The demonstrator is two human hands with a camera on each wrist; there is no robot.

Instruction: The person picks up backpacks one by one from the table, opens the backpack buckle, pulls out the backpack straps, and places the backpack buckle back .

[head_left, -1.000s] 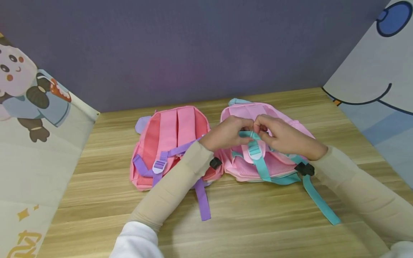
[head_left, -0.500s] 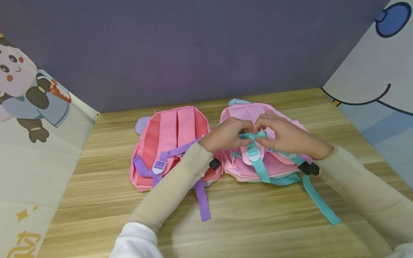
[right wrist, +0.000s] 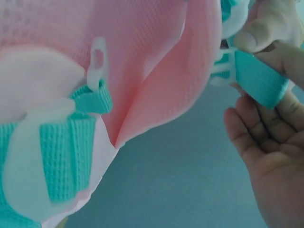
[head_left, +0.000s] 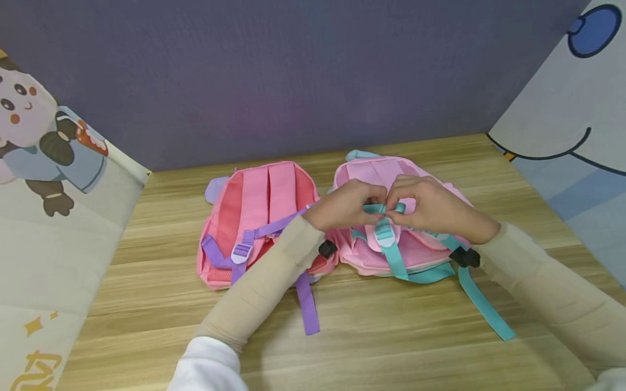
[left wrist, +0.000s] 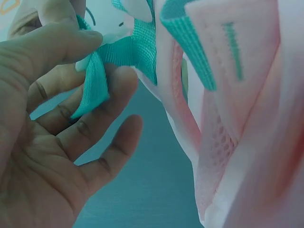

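A light pink backpack (head_left: 369,168) with teal straps lies on its front at the right of the head view. Above it, my left hand (head_left: 348,204) pinches a teal strap (head_left: 374,208) between thumb and fingers. In the left wrist view, this strap (left wrist: 97,88) hangs folded across the fingers. My right hand (head_left: 427,209) meets the left and pinches the same strap, its thumb and index finger close together. A pale plastic piece (right wrist: 227,69) sits on the strap by the fingertips in the right wrist view. Just below the hands, a white slider buckle (head_left: 385,235) carries teal webbing.
A darker pink backpack (head_left: 255,190) with purple straps (head_left: 307,304) lies to the left, touching the light pink one. Both rest on a wood-grain table (head_left: 362,331). A black clip (head_left: 464,257) and loose teal strap end (head_left: 484,304) lie at the right. A dark panel (head_left: 313,81) stands behind.
Both hands stay over the light pink backpack. The right fingers have shifted slightly and now pinch closer to the left fingertips, and the strap between the hands has turned a little.
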